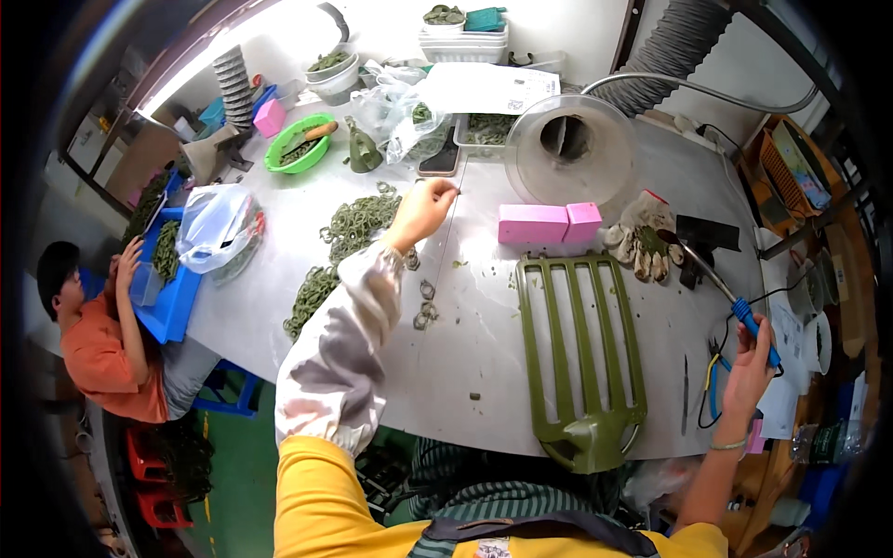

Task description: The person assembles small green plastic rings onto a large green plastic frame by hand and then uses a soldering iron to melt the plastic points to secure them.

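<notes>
On the grey worktable [484, 353], the left hand [423, 209] curls its fingers pinching at the heap of green rings [353, 223], while the right hand [752, 358], well apart, grips a blue-handled soldering iron [735, 302].

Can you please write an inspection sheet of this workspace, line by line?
Surface: grey table, with small scraps scattered on it.
Job's things: blue-handled soldering iron; pile of green rings; green slotted rack.
Clutter: pink blocks, green bowl, plastic bags, pliers.
Grippers: left hand reaches to the ring pile; right hand holds the soldering iron.
Cables: black cord runs from the iron.
Surroundings: suction hood with grey hose; a co-worker sits at the left by a blue tray.
</notes>
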Demonstrator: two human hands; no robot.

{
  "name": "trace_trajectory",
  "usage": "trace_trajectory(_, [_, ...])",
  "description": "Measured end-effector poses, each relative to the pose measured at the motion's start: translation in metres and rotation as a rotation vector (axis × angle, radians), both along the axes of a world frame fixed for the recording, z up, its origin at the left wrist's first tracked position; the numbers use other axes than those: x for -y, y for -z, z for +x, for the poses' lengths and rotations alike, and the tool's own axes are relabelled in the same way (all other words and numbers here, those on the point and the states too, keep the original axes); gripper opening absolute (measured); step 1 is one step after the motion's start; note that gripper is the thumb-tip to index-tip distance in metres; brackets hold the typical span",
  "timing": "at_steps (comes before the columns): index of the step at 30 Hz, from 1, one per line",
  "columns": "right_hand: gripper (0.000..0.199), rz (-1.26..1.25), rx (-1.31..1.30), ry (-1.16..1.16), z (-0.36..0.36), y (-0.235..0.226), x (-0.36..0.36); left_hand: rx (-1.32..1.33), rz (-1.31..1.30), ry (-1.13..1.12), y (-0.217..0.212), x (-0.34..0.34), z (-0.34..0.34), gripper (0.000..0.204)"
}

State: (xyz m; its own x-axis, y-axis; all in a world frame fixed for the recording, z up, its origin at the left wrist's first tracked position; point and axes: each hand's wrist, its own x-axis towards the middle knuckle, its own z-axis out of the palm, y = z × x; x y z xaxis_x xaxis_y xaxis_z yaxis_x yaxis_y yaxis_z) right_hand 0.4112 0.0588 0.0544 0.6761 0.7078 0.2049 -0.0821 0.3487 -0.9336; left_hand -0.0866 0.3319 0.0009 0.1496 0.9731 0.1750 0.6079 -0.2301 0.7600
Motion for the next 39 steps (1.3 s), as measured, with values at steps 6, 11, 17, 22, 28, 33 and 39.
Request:
trace_trajectory(6, [0.025, -0.021, 0.027, 0.059, -0.007, -0.01, 0.007, -0.242, 0.483, 0.085, 0.002, -0.112, 0.044, 0.021])
trace_trajectory(11, [0.026, -0.059, 0.069, 0.105, -0.021, -0.027, 0.015, -0.368, 0.056, 0.301, 0.004, -0.199, 0.083, 0.049])
trace_trajectory(17, [0.025, -0.062, 0.015, 0.099, -0.027, -0.033, 0.011, -0.426, -0.033, 0.351, 0.028, -0.242, 0.097, 0.055])
trace_trajectory(22, [0.026, -0.064, 0.011, 0.088, -0.027, -0.025, -0.003, -0.335, 0.121, 0.259, 0.025, -0.223, 0.084, 0.031])
trace_trajectory(28, [0.027, -0.067, -0.002, 0.045, -0.023, -0.015, -0.007, -0.033, 0.079, 0.093, -0.027, -0.151, 0.059, 0.026])
trace_trajectory(33, [0.027, -0.043, -0.031, 0.024, -0.029, -0.015, -0.003, 0.133, -0.137, 0.392, -0.032, -0.048, 0.011, 0.022])
trace_trajectory(39, [0.027, -0.019, -0.063, -0.063, -0.032, -0.013, -0.012, -0.274, 0.093, 0.388, 0.007, 0.039, 0.0, 0.02])
